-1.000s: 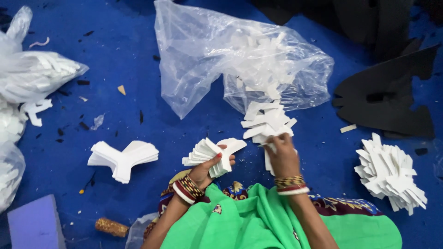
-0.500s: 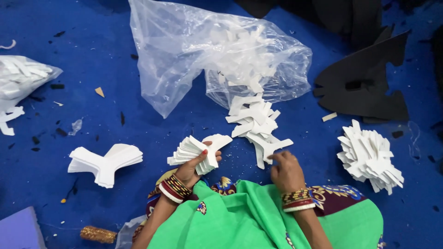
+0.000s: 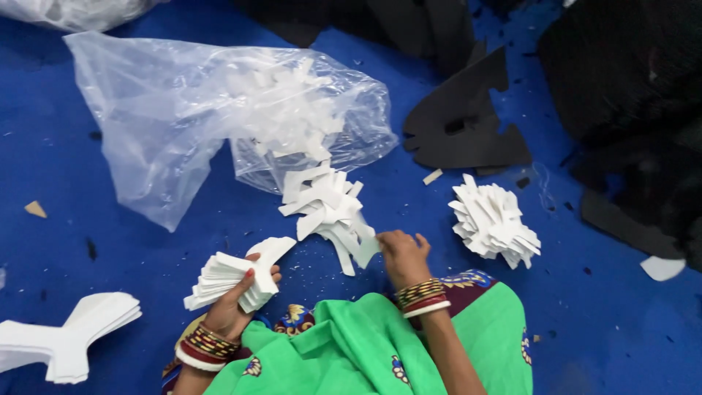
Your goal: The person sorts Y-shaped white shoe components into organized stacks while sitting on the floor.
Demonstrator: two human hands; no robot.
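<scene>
My left hand (image 3: 238, 303) grips a fanned stack of white cut-out pieces (image 3: 227, 276) just above my lap. My right hand (image 3: 404, 256) rests on the blue floor with its fingers pinching the lower edge of a loose heap of white cut-outs (image 3: 327, 208) that spills from the mouth of a clear plastic bag (image 3: 212, 117). The bag lies crumpled on the floor ahead and holds more white pieces. Bangles circle both wrists, and green cloth (image 3: 365, 351) covers my lap.
A second pile of white cut-outs (image 3: 493, 223) lies to the right. Another white stack (image 3: 69, 344) sits at the lower left. Black sheet material (image 3: 468, 128) and dark piles (image 3: 629, 110) fill the upper right. Small scraps dot the blue floor (image 3: 73, 241).
The view has swung to the right. My right hand has come down from the heap's middle to its lower edge near my lap. My left hand keeps its stack.
</scene>
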